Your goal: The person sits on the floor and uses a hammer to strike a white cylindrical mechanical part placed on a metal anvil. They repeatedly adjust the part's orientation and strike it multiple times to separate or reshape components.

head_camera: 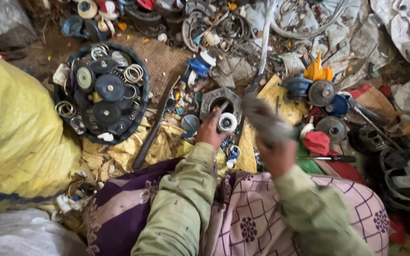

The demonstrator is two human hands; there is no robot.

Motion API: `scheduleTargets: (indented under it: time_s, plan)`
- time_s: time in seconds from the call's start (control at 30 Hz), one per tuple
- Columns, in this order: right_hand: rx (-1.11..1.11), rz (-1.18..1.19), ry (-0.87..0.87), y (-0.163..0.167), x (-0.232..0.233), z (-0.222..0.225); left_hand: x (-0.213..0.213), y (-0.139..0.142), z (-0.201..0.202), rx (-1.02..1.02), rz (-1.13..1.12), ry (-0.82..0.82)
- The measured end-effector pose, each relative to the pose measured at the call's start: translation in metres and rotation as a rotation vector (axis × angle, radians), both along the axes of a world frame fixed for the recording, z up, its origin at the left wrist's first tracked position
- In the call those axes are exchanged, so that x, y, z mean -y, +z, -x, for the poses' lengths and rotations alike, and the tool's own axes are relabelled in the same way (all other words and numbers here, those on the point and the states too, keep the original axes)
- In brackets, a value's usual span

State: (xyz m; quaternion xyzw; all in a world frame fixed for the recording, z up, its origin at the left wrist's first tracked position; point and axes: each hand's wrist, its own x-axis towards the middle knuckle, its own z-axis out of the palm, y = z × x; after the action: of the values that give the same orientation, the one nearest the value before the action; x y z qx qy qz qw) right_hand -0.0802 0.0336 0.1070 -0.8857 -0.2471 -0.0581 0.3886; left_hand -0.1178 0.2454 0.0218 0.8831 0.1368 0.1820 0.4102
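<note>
My left hand [210, 130] grips a small white ring-shaped part [227, 123], holding it just in front of a grey metal housing with a round hole [220, 100]. My right hand [276, 154] is closed on the handle of a grey tool [261, 118] that is blurred by motion; its head points up and left toward the white part. Both arms wear green sleeves. What kind of tool it is cannot be told from the blur.
A round dark basket [141, 76] at the left holds black discs, springs and rings. A yellow sack [15, 132] lies at far left. Scrap parts, a blue cap [198, 65], an orange piece [318, 71], round metal housings [321, 93], a long rod [155, 125] and a screwdriver [330, 159] lie around.
</note>
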Motion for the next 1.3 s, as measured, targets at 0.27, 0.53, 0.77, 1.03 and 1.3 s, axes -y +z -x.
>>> scheduleTargets:
  time_s: [0.27, 0.53, 0.77, 1.03, 1.3]
  plan:
    - [-0.168, 0.173, -0.126, -0.049, 0.008, -0.005, 0.004, 0.003, 0.004, 0.023, 0.04, -0.024]
    - [0.351, -0.222, 0.08, 0.02, 0.023, 0.002, 0.001, 0.009, 0.002, -0.099, 0.048, -0.018]
    - [-0.188, 0.392, 0.041, -0.078, -0.003, -0.006, 0.006, 0.008, 0.003, -0.062, 0.011, -0.028]
    - [-0.02, -0.27, 0.074, 0.051, 0.019, 0.016, 0.002, 0.033, 0.008, -0.096, 0.014, -0.073]
    - [0.025, -0.227, -0.004, 0.005, 0.015, -0.01, -0.036, 0.039, -0.012, 0.442, 1.058, 0.19]
